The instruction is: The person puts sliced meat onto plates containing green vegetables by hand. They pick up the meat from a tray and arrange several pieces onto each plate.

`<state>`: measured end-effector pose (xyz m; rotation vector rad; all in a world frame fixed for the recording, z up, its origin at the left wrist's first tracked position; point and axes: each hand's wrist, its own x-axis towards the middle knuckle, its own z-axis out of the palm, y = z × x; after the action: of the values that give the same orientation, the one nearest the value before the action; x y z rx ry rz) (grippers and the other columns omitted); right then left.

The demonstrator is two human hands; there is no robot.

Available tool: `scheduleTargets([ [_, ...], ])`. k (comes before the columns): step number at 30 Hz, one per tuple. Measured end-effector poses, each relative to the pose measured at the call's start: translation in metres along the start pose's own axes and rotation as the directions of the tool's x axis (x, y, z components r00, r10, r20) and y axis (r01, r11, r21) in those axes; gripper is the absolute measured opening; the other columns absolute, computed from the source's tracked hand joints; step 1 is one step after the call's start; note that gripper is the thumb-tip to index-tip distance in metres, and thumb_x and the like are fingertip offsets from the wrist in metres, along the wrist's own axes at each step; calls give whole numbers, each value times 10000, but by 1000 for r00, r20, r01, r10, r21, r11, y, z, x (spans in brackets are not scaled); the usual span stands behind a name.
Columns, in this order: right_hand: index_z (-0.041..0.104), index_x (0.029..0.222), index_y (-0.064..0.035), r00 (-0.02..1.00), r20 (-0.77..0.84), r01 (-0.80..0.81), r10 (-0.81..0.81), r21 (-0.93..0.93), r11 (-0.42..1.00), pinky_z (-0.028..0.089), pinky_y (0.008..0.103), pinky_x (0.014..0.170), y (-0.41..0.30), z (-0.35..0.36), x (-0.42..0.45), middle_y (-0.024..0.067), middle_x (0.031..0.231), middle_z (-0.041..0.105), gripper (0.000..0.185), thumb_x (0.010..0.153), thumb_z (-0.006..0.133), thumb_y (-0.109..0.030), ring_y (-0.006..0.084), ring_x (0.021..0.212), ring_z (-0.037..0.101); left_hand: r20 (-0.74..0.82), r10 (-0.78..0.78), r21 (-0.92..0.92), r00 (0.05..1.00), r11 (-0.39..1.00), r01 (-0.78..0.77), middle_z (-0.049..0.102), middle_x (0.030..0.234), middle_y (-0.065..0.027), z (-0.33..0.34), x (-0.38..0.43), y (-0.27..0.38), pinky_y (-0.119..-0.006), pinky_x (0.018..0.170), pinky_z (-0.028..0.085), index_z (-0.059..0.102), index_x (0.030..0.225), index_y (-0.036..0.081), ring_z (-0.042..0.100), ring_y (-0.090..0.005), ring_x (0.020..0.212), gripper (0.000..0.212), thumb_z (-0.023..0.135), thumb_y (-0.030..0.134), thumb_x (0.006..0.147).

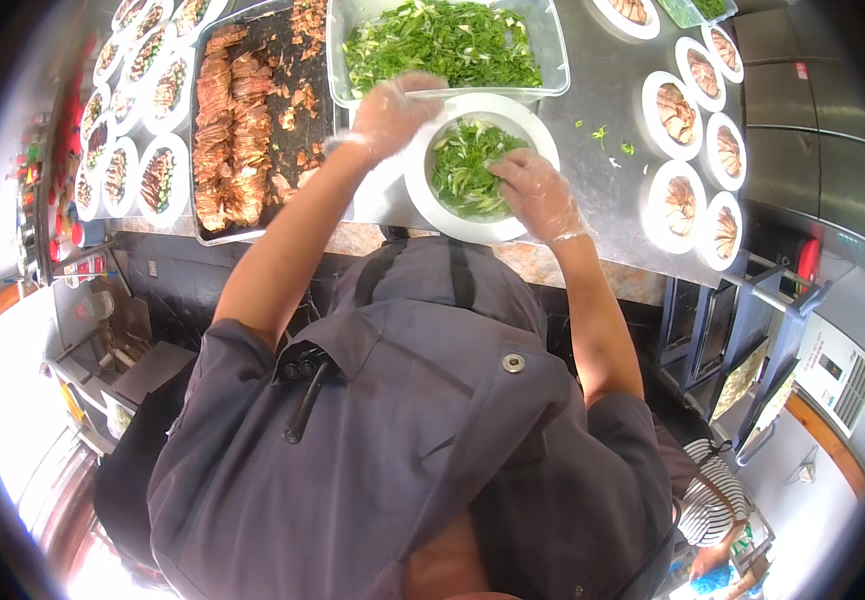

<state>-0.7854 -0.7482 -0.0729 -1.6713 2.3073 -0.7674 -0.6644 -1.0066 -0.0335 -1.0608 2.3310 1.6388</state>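
Observation:
A large white bowl [541, 135] of chopped green onions and herbs [470, 161] stands near the counter's edge. My right hand [541, 195], in a clear plastic glove, reaches into its right side with the fingertips pinched on some greens. Also gloved, my left hand [398, 112] is over the bowl's upper left rim, beside the near wall of a clear plastic tub [560, 67] filled with chopped greens [440, 45]. That hand is blurred, and whether it holds anything cannot be told.
Left of the tub lies a dark metal tray [203, 135] with rows of sliced meat [248, 142]. White plates [162, 180] of meat and greens crowd the far left; plates [672, 206] of sliced meat stand at right. Scraps dot the steel counter [590, 187]. Another person [710, 495] is at lower right.

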Motion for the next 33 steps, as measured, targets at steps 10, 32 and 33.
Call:
scheduleTargets([
  [10,754,1174,-78,909,-240,-197,341,472,859,628,435,927,-20,-70,86,117,1169,792,235,1005,724,-238,305,1104,757,-93,368,-238,925,894,-380,484,1559,-296,88,-26,-72,-482,1244,384,252,1629,-59,501,-401,1441,996,841,313,917],
  [32,689,1360,-212,997,-21,-81,80,-35,996,364,602,1190,-22,53,33,166,1503,533,617,785,809,-403,445,1409,462,-107,304,-705,947,648,-288,531,1567,-185,52,-62,-127,-452,1290,348,483,1529,-23,478,-292,1505,619,741,44,970],
  [33,688,1365,-224,999,43,-19,25,-128,992,357,600,1195,-27,47,35,160,1508,532,617,786,805,-405,443,1411,462,-124,296,-713,947,637,-293,537,1561,-182,51,-64,-125,-453,1288,352,498,1516,-24,480,-292,1503,600,744,54,975],
])
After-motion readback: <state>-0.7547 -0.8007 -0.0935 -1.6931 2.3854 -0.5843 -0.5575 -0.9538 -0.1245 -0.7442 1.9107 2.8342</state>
